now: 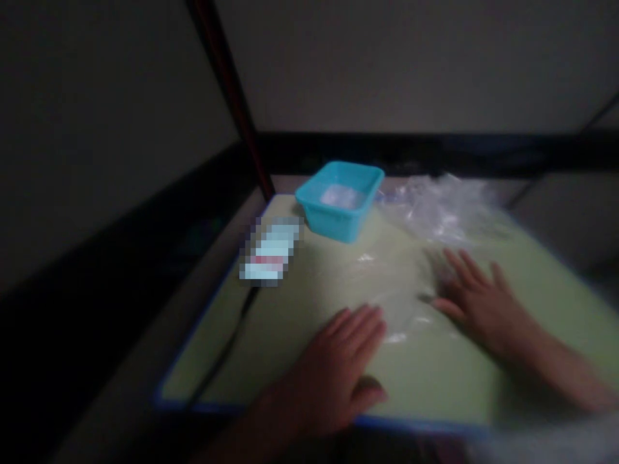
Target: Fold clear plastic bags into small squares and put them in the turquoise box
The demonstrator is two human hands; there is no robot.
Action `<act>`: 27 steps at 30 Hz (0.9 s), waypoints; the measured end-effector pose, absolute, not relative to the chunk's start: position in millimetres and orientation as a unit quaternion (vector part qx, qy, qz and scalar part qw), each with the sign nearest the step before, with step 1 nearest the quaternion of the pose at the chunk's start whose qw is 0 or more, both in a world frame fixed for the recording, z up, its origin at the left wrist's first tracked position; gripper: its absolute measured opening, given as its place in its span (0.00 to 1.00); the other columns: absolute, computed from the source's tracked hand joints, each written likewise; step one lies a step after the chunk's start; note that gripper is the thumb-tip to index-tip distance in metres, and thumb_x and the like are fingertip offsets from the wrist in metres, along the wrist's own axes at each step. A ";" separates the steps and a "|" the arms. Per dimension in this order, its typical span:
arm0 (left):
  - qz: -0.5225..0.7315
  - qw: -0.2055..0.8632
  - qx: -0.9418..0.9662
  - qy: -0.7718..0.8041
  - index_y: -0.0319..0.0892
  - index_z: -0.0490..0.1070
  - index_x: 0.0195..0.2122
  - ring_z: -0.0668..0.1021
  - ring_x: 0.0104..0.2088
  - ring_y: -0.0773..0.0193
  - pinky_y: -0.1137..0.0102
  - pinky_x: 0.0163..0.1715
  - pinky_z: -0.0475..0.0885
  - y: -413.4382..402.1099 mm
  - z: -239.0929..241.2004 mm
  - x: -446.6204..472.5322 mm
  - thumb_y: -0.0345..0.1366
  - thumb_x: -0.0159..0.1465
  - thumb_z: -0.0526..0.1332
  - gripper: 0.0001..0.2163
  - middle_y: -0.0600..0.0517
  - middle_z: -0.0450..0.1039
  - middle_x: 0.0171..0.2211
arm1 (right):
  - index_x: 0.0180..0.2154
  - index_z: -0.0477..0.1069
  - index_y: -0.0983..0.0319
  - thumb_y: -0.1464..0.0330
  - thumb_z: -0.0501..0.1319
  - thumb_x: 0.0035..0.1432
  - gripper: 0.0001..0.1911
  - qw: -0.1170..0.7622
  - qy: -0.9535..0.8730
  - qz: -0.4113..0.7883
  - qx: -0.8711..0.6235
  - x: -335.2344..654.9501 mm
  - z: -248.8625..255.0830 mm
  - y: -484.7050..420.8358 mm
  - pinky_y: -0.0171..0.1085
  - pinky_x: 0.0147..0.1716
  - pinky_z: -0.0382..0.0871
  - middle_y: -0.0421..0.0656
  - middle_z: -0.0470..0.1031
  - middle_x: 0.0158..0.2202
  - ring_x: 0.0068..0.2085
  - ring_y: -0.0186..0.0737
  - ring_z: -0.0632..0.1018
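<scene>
My left hand [333, 370] lies flat and open on a pale green mat [271, 335], fingers together and pointing away from me, its fingertips at the edge of a clear plastic sheet [387, 283]. My right hand [478, 299] rests open on the same sheet, fingers spread and pressing it down. The sheet runs back into a crumpled heap of clear plastic [445, 206] at the far right. The picture is dim and blurred.
A turquoise plastic tub [341, 200] with something white inside stands at the mat's far edge. A small blurred-out packet [269, 251] lies left of it. A dark red pole [232, 90] rises behind. The mat has a blue border [193, 405].
</scene>
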State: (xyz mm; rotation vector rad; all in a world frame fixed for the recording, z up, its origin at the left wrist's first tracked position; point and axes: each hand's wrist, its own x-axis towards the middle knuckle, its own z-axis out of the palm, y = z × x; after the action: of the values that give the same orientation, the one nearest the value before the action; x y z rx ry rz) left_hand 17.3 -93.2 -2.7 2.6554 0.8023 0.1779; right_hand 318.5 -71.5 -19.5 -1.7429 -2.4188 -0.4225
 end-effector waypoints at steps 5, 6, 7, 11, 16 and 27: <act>0.064 0.181 0.939 0.285 0.40 0.44 0.66 0.47 0.67 0.54 0.56 0.65 0.47 -93.6 -3.2 16.7 0.42 0.60 0.62 0.38 0.47 0.40 0.68 | 0.66 0.43 0.66 0.51 0.42 0.65 0.36 0.129 -0.764 -0.157 -0.613 331.6 0.7 -75.1 0.64 0.57 0.53 0.59 0.46 0.66 0.65 0.60 0.52; 0.062 0.182 0.939 0.286 0.41 0.44 0.66 0.46 0.67 0.54 0.56 0.65 0.47 -94.1 -3.2 16.5 0.42 0.59 0.62 0.38 0.47 0.40 0.68 | 0.66 0.39 0.64 0.52 0.44 0.65 0.36 0.134 -0.801 -0.124 -0.570 320.8 4.9 -79.8 0.59 0.58 0.55 0.56 0.45 0.67 0.65 0.56 0.53; 0.060 0.183 0.939 0.286 0.41 0.44 0.66 0.46 0.67 0.54 0.56 0.65 0.47 -94.8 -3.4 16.0 0.43 0.59 0.62 0.38 0.47 0.39 0.68 | 0.67 0.35 0.62 0.53 0.46 0.65 0.37 0.125 -0.841 -0.084 -0.519 307.8 7.5 -84.8 0.54 0.59 0.56 0.52 0.45 0.67 0.65 0.52 0.54; 0.050 0.182 0.940 0.284 0.40 0.43 0.66 0.45 0.67 0.55 0.56 0.65 0.46 -100.0 -5.1 11.6 0.44 0.60 0.61 0.37 0.48 0.38 0.68 | 0.67 0.29 0.62 0.50 0.49 0.62 0.43 0.097 -0.920 0.023 -0.379 269.8 0.8 -96.7 0.51 0.61 0.53 0.50 0.42 0.68 0.66 0.50 0.50; 0.045 0.180 0.943 0.276 0.39 0.41 0.66 0.43 0.67 0.53 0.56 0.64 0.48 -103.9 4.2 5.8 0.46 0.63 0.58 0.37 0.45 0.36 0.68 | 0.67 0.32 0.56 0.56 0.50 0.65 0.37 0.121 -0.892 0.105 -0.422 287.9 3.2 -89.2 0.51 0.58 0.59 0.48 0.43 0.67 0.64 0.51 0.55; 0.075 0.062 0.927 0.362 0.28 0.53 0.61 0.51 0.66 0.54 0.60 0.64 0.50 -22.0 -7.3 38.7 0.41 0.68 0.49 0.26 0.36 0.47 0.65 | 0.64 0.51 0.66 0.51 0.41 0.65 0.34 0.114 -0.889 0.065 -0.440 245.2 -19.2 19.7 0.55 0.62 0.47 0.53 0.51 0.65 0.65 0.51 0.52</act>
State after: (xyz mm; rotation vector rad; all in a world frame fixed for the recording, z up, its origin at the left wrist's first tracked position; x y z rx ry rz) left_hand 38.7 -22.0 -7.3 2.8031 1.0960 0.2273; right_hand 245.2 19.7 -19.2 -1.2888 -2.6056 0.1901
